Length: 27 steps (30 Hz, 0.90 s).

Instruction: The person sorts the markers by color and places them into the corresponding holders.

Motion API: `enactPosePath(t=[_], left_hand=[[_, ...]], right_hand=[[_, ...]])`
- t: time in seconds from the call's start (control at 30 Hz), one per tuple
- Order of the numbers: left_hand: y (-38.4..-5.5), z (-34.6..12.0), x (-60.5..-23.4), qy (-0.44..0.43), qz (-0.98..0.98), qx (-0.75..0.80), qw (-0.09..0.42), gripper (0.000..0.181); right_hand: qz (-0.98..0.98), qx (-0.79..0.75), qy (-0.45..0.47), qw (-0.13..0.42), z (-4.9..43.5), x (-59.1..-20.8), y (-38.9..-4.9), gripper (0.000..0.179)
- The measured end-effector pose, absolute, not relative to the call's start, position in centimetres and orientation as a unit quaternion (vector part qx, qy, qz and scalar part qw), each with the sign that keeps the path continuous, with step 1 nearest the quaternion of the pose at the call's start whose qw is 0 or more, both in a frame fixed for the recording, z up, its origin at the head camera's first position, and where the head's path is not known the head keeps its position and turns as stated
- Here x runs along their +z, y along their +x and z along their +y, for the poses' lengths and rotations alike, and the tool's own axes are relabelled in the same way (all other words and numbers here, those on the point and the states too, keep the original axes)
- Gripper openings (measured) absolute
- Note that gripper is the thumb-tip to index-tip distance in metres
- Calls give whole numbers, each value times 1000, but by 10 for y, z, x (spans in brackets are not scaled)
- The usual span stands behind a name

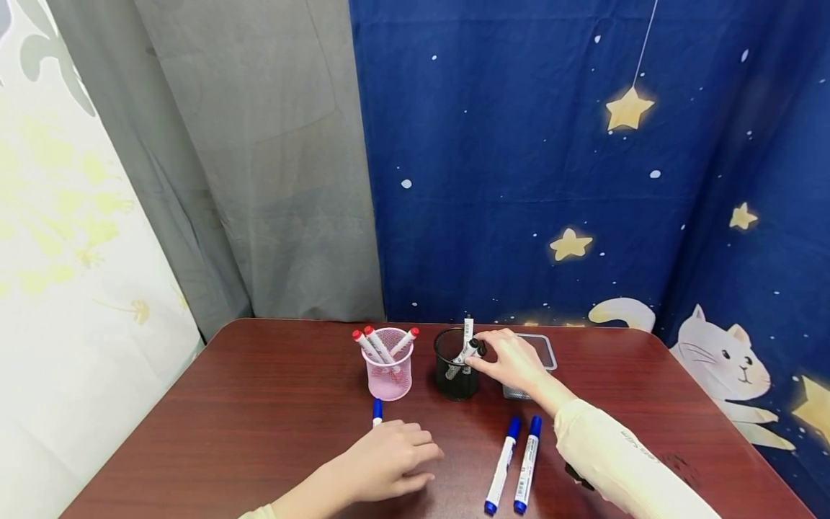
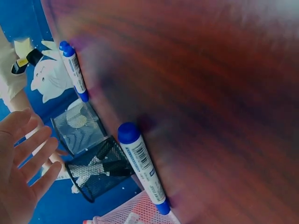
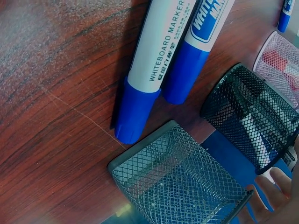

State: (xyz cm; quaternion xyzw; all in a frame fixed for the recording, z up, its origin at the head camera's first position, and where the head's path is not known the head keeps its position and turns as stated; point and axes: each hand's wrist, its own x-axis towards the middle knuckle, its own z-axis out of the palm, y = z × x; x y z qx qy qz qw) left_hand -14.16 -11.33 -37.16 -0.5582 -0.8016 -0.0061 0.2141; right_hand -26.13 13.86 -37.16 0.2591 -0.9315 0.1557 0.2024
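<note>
My right hand (image 1: 512, 358) is at the rim of a black mesh pen cup (image 1: 457, 382). Its thumb and index finger pinch a black-capped whiteboard marker (image 1: 468, 351) that leans in the cup. Another marker (image 1: 468, 330) stands upright in the same cup. Palm down over the front of the table, my left hand (image 1: 392, 461) holds nothing, its fingers relaxed. Just beyond it lies a blue whiteboard marker (image 2: 144, 163), partly hidden by that hand in the head view. Two more blue markers (image 1: 503, 465) (image 1: 528, 465) lie side by side between the hands.
A pink mesh cup (image 1: 389, 382) with red-capped markers (image 1: 379, 344) stands left of the black cup. Behind my right hand is a square mesh holder (image 3: 177, 182). The brown table (image 1: 279, 404) ends at grey and blue curtains (image 1: 486, 180).
</note>
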Motion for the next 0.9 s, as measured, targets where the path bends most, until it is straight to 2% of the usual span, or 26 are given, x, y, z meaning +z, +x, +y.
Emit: enactPosePath(t=[0.57, 0.9], left_hand=[[-134, -138, -378, -527, -818, -72, 220, 21], [-134, -152, -387, -508, -826, -21, 244, 23]], right_hand=[[-919, 178, 252, 245, 176, -354, -248, 51], [-922, 175, 233, 256, 212, -359, -241, 48]])
